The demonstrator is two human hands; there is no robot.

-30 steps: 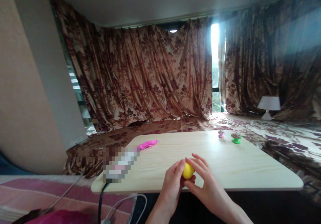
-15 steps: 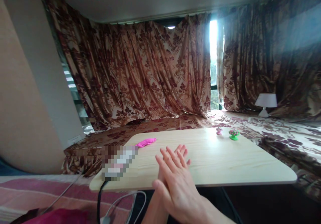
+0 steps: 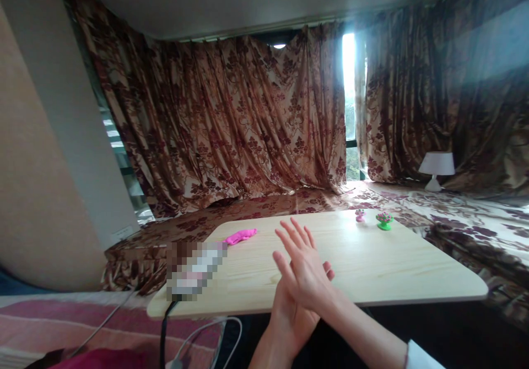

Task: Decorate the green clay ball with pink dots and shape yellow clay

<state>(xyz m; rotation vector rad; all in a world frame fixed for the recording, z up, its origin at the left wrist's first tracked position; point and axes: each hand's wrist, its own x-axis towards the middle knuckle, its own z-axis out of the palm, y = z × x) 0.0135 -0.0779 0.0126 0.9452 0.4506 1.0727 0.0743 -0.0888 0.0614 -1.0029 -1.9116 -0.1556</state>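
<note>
My right hand (image 3: 305, 272) lies across the top of my left hand (image 3: 291, 319), palm against palm, over the near edge of the pale wooden table (image 3: 397, 270). The right fingers are stretched out and spread, pointing away from me. Most of the left fingers are hidden beneath, with only their tips showing past the right side. Whether anything small lies between the palms is hidden. Beyond them on the table is a long, bright pink soft-looking piece (image 3: 241, 237). Toward the far right stand a green figure with a pink-dotted top (image 3: 384, 221) and a smaller pink one (image 3: 360, 216).
A blurred-out flat object (image 3: 196, 270) rests at the table's left, with a black cord (image 3: 164, 330) running down from it. A white cable (image 3: 206, 323) loops below the table edge. Patterned curtains (image 3: 256, 121) and a white lamp (image 3: 436, 168) are behind.
My right hand has slid across the left one, and its fingers now point farther up and are more spread. The left fingers have become mostly covered. Things on the table stay put.
</note>
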